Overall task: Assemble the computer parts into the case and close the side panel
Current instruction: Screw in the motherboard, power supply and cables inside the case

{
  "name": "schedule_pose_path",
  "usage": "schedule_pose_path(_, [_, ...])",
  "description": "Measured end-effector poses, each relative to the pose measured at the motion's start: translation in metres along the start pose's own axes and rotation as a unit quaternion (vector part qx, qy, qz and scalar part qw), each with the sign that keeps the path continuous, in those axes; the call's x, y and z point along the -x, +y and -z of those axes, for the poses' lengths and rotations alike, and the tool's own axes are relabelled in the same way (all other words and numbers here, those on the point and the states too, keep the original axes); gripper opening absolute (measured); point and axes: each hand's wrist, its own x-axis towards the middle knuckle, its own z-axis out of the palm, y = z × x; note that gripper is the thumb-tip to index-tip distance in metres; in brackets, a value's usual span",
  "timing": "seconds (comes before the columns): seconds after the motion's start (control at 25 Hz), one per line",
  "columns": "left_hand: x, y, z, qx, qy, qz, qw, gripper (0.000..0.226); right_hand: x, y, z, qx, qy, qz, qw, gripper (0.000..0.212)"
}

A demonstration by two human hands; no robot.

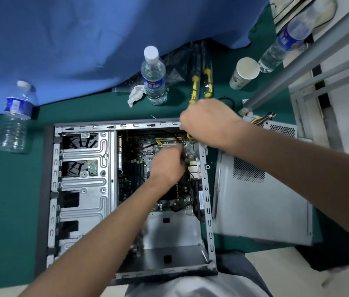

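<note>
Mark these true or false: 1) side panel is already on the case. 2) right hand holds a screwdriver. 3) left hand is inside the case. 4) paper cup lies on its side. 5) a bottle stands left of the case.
1) False. The side panel lies on the table to the right of the open case.
2) True. The right hand grips a yellow-handled screwdriver.
3) True. The left hand is over the motherboard.
4) False. The paper cup stands upright.
5) True. An empty-looking bottle stands there.

Open grey case (206, 189) lies flat, side panel (261, 202) seemingly detached alongside
</note>
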Motion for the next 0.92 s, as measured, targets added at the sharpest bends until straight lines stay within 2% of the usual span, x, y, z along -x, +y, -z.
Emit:
schedule_pose_path(0.04, [0.018,-0.012,0.011,-0.044,0.032,-0.044,0.998,0.02,0.002,-0.004,-0.002,0.008,0.001,-0.008,1.0,0.022])
schedule_pose_path(0.12, [0.054,-0.041,0.032,-0.061,0.146,-0.102,0.982,0.026,0.006,-0.008,-0.008,-0.004,-0.001,-0.023,1.0,0.02])
schedule_pose_path(0.16, [0.068,-0.059,0.039,-0.05,0.21,-0.1,0.971,0.027,0.009,-0.008,-0.012,-0.018,-0.007,-0.027,0.999,0.016])
schedule_pose_path(0.24, [0.094,-0.096,0.051,-0.034,0.277,-0.014,0.96,0.038,0.013,-0.013,-0.022,-0.029,-0.032,-0.019,0.999,0.018])
schedule_pose_path(0.32, [0.111,-0.129,0.055,-0.027,0.233,0.079,0.969,0.057,0.015,-0.019,-0.023,-0.072,-0.055,-0.03,0.995,0.028])
schedule_pose_path(0.36, [0.115,-0.14,0.052,-0.045,0.2,0.087,0.975,0.063,0.015,-0.021,-0.021,-0.095,-0.068,-0.036,0.993,0.03])
schedule_pose_path(0.48, [0.12,-0.158,0.038,-0.111,0.166,0.054,0.978,0.065,0.01,-0.025,-0.018,-0.107,-0.066,-0.043,0.991,0.044])
schedule_pose_path(0.56, [0.117,-0.161,0.034,-0.112,0.179,0.058,0.976,0.063,0.011,-0.027,-0.016,-0.06,-0.056,-0.075,0.994,0.021])
schedule_pose_path(0.6, [0.116,-0.163,0.033,-0.115,0.184,0.059,0.974,0.062,0.011,-0.029,-0.018,-0.044,-0.051,-0.092,0.994,0.019])
schedule_pose_path(0.68, [0.116,-0.167,0.032,-0.125,0.19,0.054,0.972,0.061,0.009,-0.03,-0.021,-0.035,-0.06,-0.112,0.991,0.026])
schedule_pose_path(0.84, [0.115,-0.17,0.029,-0.155,0.168,-0.001,0.973,0.059,0.002,-0.02,-0.018,-0.142,-0.075,-0.062,0.985,0.033])
schedule_pose_path(0.92, [0.114,-0.171,0.029,-0.163,0.173,-0.006,0.971,0.059,0.004,-0.022,-0.025,-0.066,-0.047,-0.064,0.995,0.022])
